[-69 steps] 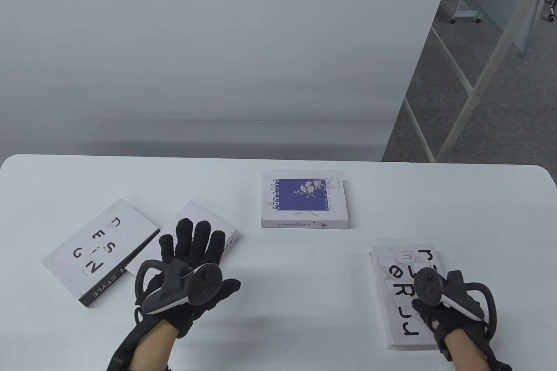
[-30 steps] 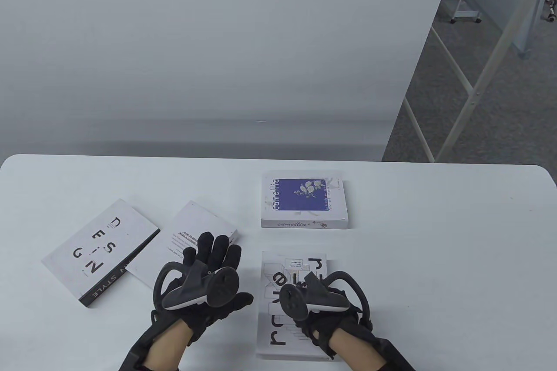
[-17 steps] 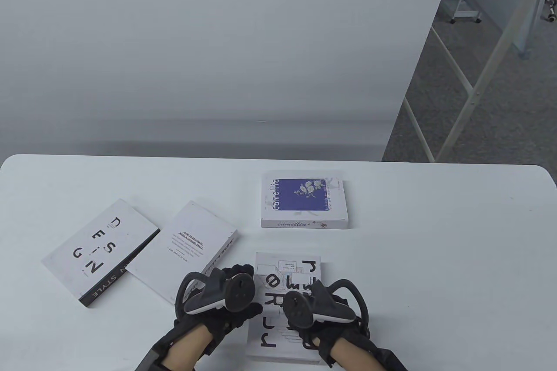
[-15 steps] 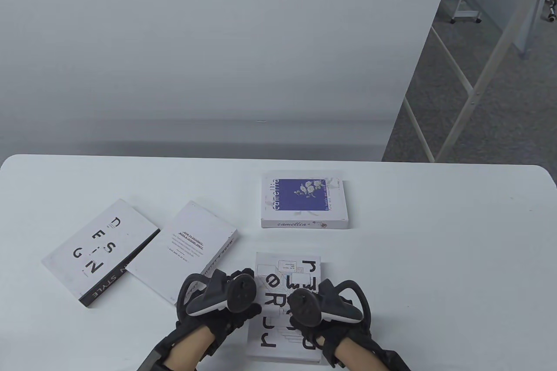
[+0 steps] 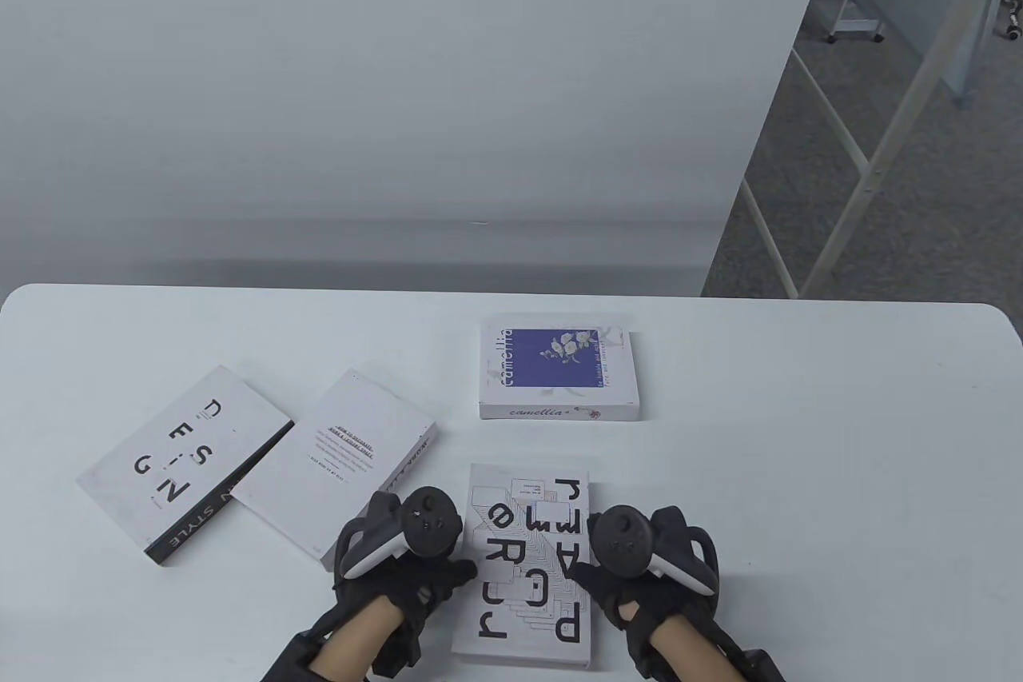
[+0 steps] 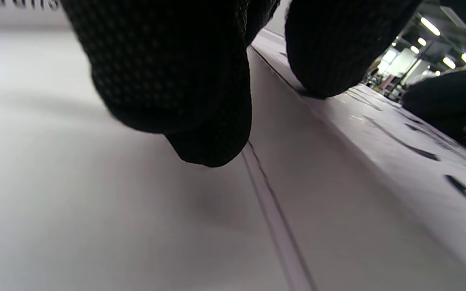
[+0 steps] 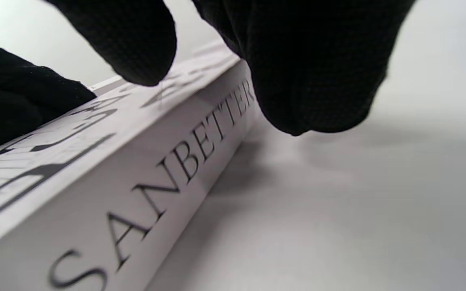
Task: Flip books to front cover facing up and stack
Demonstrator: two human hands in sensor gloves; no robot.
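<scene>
Both hands are down at six o'clock on the white table point(image 5: 799, 410), flanking the big-lettered book point(image 5: 523, 562); the left hand point(image 5: 400, 562) sits against its left long edge and the right hand point(image 5: 639, 562) against its right one. From the left wrist view a thumb point(image 6: 326, 48) rests on the cover's edge while a finger point(image 6: 200, 101) hangs beside the side wall, its tip just above the tabletop; from the right wrist view a fingertip point(image 7: 314, 81) hovers beside the spine lettered SANBETTER and a thumb point(image 7: 136, 44) sits just over the cover; so neither hand looks clamped yet, more cupped loosely at the edges, and whether any real squeeze is on I cannot tell.

This book lies flat, lettering up, and I'd judge it the base of the stack. To do this well, press both sides evenly; keep the fingers low, under the bottom edge, before lifting; square it to the table edge.

The camellia book point(image 5: 559, 368) waits at twelve o'clock from it; the plain-text book point(image 5: 340, 458) lies at ten o'clock, probably back cover up; the DESIGN book point(image 5: 184, 462) lies beyond, touching or overlapping it.
</scene>
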